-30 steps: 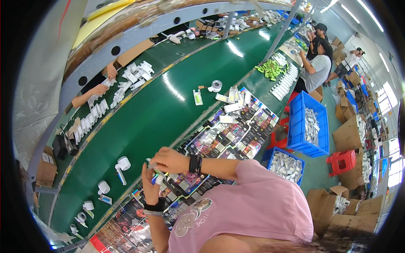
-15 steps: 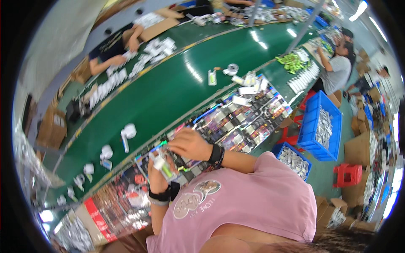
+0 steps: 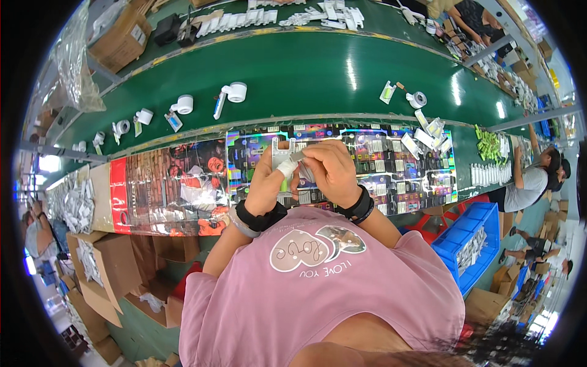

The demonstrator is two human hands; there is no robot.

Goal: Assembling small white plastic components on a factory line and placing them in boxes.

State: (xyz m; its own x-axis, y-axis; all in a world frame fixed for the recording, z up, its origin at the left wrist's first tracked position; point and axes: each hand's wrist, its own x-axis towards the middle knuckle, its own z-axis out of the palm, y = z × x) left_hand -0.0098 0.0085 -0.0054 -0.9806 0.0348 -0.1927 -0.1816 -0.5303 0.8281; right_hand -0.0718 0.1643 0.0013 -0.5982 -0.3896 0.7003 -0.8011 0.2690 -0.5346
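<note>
My left hand (image 3: 264, 186) is closed around a white plastic part (image 3: 276, 148) whose forked top sticks up past the fingers. A white wrap covers the thumb of that hand. Against the part, my right hand (image 3: 335, 171) pinches a small grey flat piece (image 3: 298, 156), its fingers bent close to the left thumb. What lies under the fingers is hidden. Both hands are held over a bench covered with glossy printed sheets (image 3: 379, 183). To the right on these sheets lies a loose pile of white plastic parts (image 3: 433, 128).
Beyond the bench runs a green conveyor belt (image 3: 293, 73) carrying several white parts with round heads (image 3: 235, 92). A blue crate (image 3: 468, 244) of white parts stands at the right, near a co-worker in a grey shirt (image 3: 531, 180). Cardboard boxes (image 3: 104, 269) sit at lower left.
The view has swung round, so the bench now runs level across it. My right hand has come down to the left one and now pinches at the part held there.
</note>
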